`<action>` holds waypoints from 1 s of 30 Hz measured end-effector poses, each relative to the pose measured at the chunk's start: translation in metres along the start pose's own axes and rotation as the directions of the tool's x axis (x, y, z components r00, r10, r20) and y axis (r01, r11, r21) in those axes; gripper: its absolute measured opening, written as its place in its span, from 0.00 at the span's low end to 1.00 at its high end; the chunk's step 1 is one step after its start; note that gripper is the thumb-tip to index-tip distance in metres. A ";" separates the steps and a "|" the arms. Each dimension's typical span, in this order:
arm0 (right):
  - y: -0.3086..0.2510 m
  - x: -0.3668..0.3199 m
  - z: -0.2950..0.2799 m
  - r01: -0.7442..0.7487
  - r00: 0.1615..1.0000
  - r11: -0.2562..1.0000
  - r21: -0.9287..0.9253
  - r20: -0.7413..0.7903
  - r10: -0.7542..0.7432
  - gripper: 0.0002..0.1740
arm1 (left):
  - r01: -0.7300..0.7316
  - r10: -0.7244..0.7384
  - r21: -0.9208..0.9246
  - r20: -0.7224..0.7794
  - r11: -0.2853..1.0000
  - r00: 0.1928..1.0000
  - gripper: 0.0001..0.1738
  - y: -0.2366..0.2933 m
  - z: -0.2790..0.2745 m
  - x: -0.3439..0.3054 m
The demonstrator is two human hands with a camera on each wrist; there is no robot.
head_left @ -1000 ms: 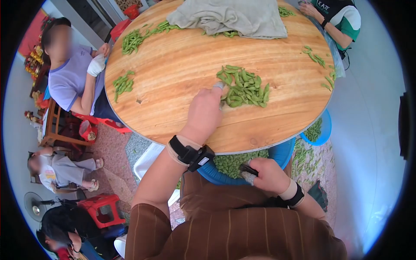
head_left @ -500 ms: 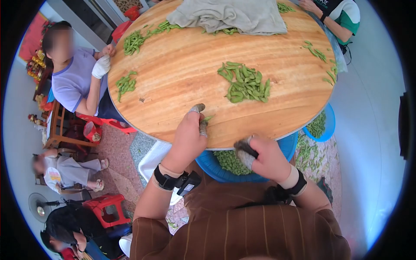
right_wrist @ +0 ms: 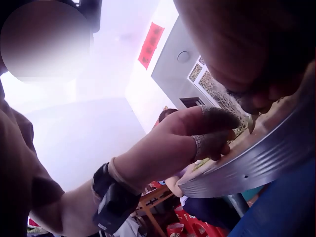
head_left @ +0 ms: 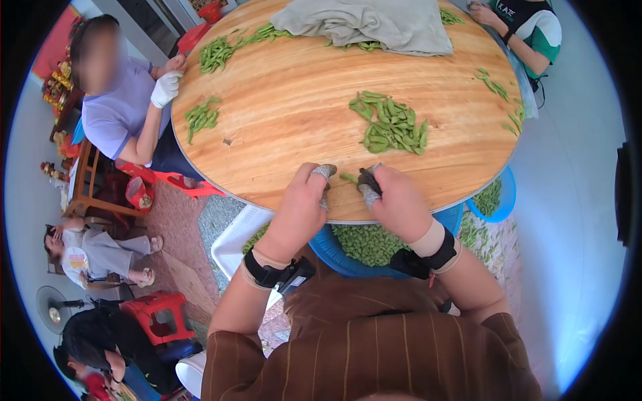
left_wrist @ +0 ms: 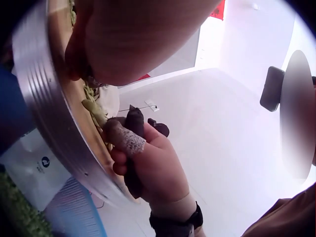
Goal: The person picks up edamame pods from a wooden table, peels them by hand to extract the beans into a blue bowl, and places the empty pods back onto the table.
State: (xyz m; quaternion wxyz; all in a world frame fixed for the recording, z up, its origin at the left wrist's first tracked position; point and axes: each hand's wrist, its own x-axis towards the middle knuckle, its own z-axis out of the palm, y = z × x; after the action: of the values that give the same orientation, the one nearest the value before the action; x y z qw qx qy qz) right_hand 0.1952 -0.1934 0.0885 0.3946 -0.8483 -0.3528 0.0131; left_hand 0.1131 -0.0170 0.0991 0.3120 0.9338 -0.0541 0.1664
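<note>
My left hand [head_left: 302,208], with grey, dark-tipped coverings on thumb and forefinger, is at the near table edge. Its thumb and forefinger stand apart, seen also in the right wrist view. Close on the right, my right hand [head_left: 401,204] grips a small black tool [left_wrist: 134,118] with a pointed end; its exact kind is partly hidden by the fingers. A green bean pod [left_wrist: 94,107] sticks out from the right thumb's dark tip, towards the left hand. Beyond both hands lies a pile of green bean pods [head_left: 394,127] on the round wooden table [head_left: 287,127].
Under the table edge stands a blue tub [head_left: 321,250] full of pods, beside a white basket [head_left: 224,250]. Another blue basin [head_left: 511,194] stands right. A grey cloth [head_left: 368,27] covers part of the far table. A person [head_left: 110,107] with a white glove sits left.
The left hand drew back from the pile with a pod to the near table edge. The right hand rose from over the tub to meet it, and the pod now sits at the right hand.
</note>
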 end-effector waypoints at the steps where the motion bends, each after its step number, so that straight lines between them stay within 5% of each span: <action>1: 0.002 -0.001 -0.001 0.004 1.000 1.000 -0.003 0.004 -0.004 0.08 | -0.009 0.010 0.010 -0.051 1.000 0.999 0.26 0.001 -0.001 0.000; 5: 0.011 -0.011 -0.009 -0.071 0.997 0.991 0.111 0.011 0.071 0.09 | -0.089 0.088 0.118 0.011 0.989 0.996 0.21 -0.009 -0.007 -0.017; 8: 0.007 -0.021 -0.020 -0.131 0.991 0.964 0.231 0.049 0.123 0.10 | 0.177 -0.223 0.478 0.040 0.860 0.974 0.15 0.004 -0.034 -0.057; 12: 0.015 -0.035 -0.021 -0.319 0.947 0.797 0.513 0.202 0.250 0.10 | 0.183 -0.330 0.789 0.026 0.587 0.944 0.19 0.019 -0.058 -0.094; 13: 0.012 -0.037 -0.020 -0.314 0.949 0.796 0.518 0.204 0.242 0.10 | 0.151 -0.275 0.617 0.111 0.772 0.955 0.20 0.020 -0.064 -0.095; 14: 0.008 -0.038 -0.020 -0.278 0.960 0.781 0.559 0.184 0.210 0.09 | 0.156 -0.279 0.623 0.105 0.766 0.954 0.20 0.022 -0.064 -0.091; 15: 0.003 -0.039 -0.018 -0.242 0.970 0.765 0.597 0.163 0.179 0.09 | 0.320 -0.379 0.264 0.218 0.910 0.899 0.18 0.026 -0.059 -0.082; 16: -0.001 -0.042 -0.016 -0.236 0.971 0.765 0.600 0.165 0.171 0.09 | 0.480 -0.411 -0.124 0.359 0.869 0.838 0.16 0.032 -0.051 -0.075; 18: -0.009 -0.046 -0.013 -0.093 0.995 0.835 0.542 0.019 0.098 0.12 | 0.350 -0.321 -0.466 0.143 0.813 0.936 0.12 0.030 -0.004 -0.068; 19: -0.013 -0.047 -0.020 -0.012 1.000 0.918 0.396 0.008 0.010 0.11 | 0.339 -0.308 -0.467 0.143 0.817 0.941 0.12 0.040 0.007 -0.057; 21: -0.015 -0.054 -0.023 0.041 0.999 0.961 0.272 -0.025 -0.035 0.11 | 0.496 -0.445 -0.815 0.340 0.299 0.828 0.11 0.057 0.022 -0.035; 24: -0.007 -0.065 -0.029 0.070 0.997 0.990 0.119 0.019 -0.073 0.14 | 0.475 -0.514 -0.820 0.272 0.318 0.814 0.10 0.062 0.041 -0.016; 26: -0.009 -0.068 -0.038 -0.097 0.995 0.943 0.319 0.027 0.093 0.18 | 0.469 -0.482 -0.822 0.283 0.324 0.829 0.10 0.065 0.045 -0.015; 30: 0.000 -0.070 -0.055 -0.143 0.986 0.884 0.445 0.141 0.088 0.22 | 0.484 -0.398 -0.797 0.337 0.362 0.853 0.09 0.065 0.048 -0.020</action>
State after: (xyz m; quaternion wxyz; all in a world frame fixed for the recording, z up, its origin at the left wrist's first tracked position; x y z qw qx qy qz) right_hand 0.1586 -0.2725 0.1086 0.5589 -0.7500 -0.3112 0.1682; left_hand 0.0940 -0.0982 0.0928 0.7640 0.6358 0.1090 -0.0134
